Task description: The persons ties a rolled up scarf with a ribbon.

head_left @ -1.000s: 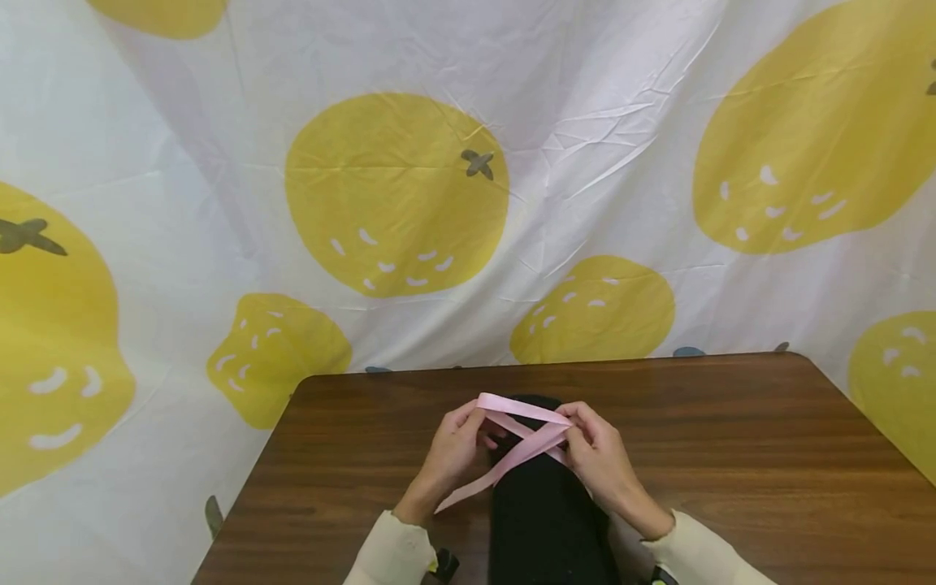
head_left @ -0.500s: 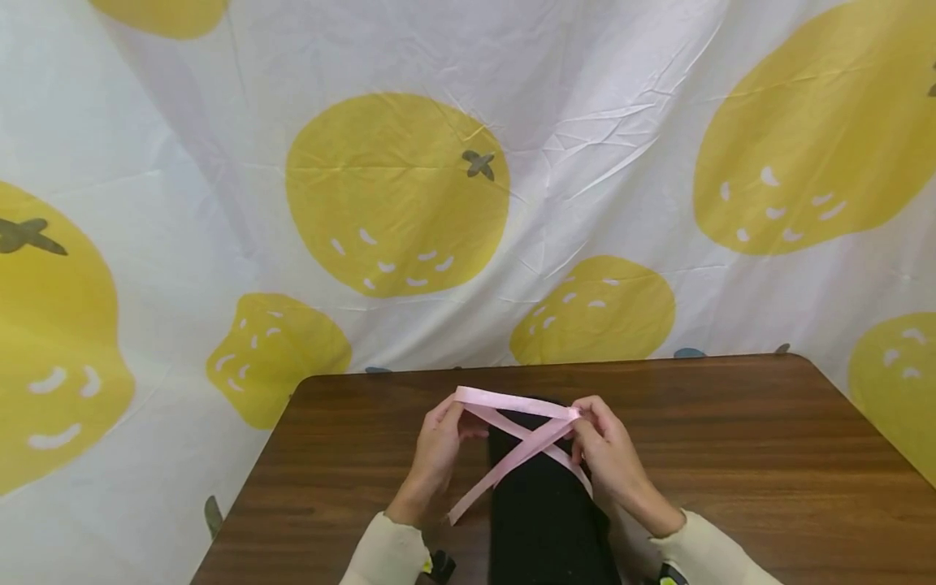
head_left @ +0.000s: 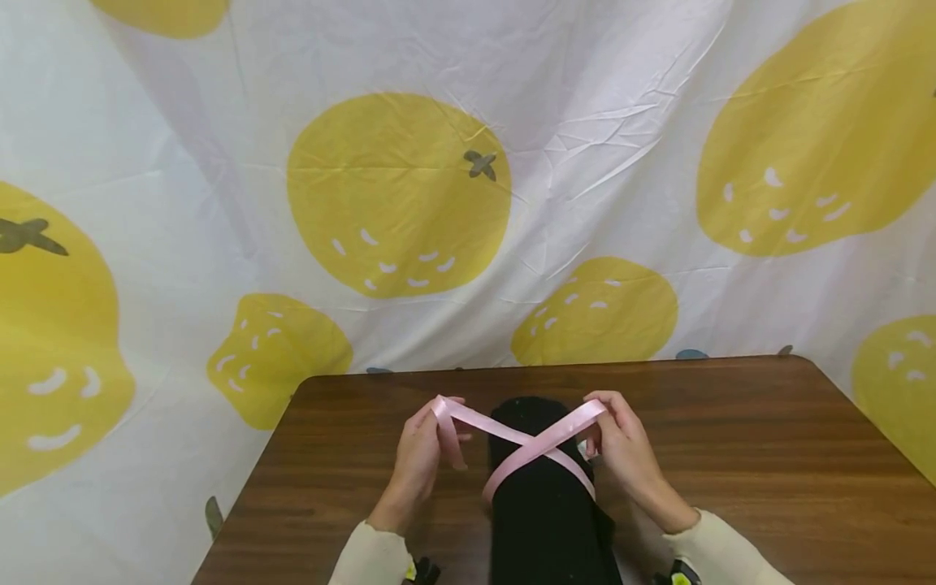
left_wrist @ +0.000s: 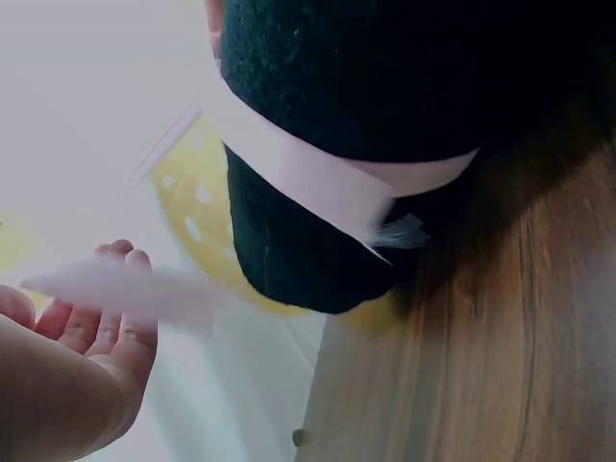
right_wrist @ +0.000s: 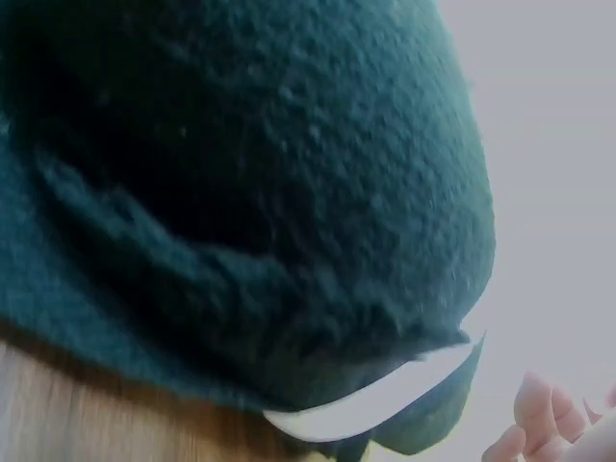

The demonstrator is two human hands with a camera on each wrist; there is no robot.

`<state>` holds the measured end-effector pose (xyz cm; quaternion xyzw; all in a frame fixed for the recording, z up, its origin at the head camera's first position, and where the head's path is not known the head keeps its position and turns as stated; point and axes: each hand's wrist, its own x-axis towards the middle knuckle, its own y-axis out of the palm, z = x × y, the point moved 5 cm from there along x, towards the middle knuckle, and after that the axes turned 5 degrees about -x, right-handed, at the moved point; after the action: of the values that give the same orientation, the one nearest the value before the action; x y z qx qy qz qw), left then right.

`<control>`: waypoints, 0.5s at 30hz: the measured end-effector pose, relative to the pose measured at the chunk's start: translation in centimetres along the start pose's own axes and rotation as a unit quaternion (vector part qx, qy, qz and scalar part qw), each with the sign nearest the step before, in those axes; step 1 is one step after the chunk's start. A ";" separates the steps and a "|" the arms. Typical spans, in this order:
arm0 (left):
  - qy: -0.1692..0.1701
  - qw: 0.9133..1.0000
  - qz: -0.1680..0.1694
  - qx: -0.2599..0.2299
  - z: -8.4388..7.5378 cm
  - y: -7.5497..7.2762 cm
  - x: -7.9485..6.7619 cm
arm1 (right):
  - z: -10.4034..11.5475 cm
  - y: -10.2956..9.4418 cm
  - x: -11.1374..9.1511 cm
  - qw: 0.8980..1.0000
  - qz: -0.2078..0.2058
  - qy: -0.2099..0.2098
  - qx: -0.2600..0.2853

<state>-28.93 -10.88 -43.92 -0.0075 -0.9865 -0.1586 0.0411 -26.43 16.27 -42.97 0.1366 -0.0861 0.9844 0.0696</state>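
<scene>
A pink satin ribbon (head_left: 532, 445) passes round a long, black, fuzzy cloth-covered form (head_left: 548, 528), and its two ends cross on top in an X. My left hand (head_left: 415, 459) pinches one end out to the left, with a short tail hanging from the fingers. On the right, my right hand (head_left: 627, 455) pinches the other end between thumb and fingers. The left wrist view has the ribbon band (left_wrist: 289, 173) lying across the black form, and the tail blurred over the left hand (left_wrist: 106, 337). In the right wrist view the ribbon (right_wrist: 385, 395) curves under the form's side.
The form lies lengthwise on a brown wood-grain table (head_left: 351, 455). A small clear strip (left_wrist: 399, 231) shows by the ribbon. Behind the table hangs a white cloth with yellow fruit prints (head_left: 398, 195). Dark straps (head_left: 424, 570) sit at both wrists.
My hands have moved apart, left hand leftward and right hand slightly rightward. The ribbon stretch that joined them across the top has come away, and a tail now hangs from the left hand.
</scene>
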 end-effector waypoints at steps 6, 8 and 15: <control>0.002 1.000 -0.005 -0.020 0.0 -1.0 -0.1 | -0.5 -1.3 0.2 0.999 -0.010 0.024 -0.030; 0.000 1.000 -0.005 -0.027 0.0 -1.2 -0.1 | -0.6 -1.6 0.3 0.999 -0.012 0.030 -0.032; -0.014 0.999 -0.017 -0.047 -0.2 -2.2 -0.2 | -0.8 -2.7 0.4 0.999 -0.015 0.019 -0.033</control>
<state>-28.73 -13.03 -44.40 0.0054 -0.9784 -0.2055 0.0242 -26.57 19.13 -43.17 0.1165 -0.1153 0.9823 0.0904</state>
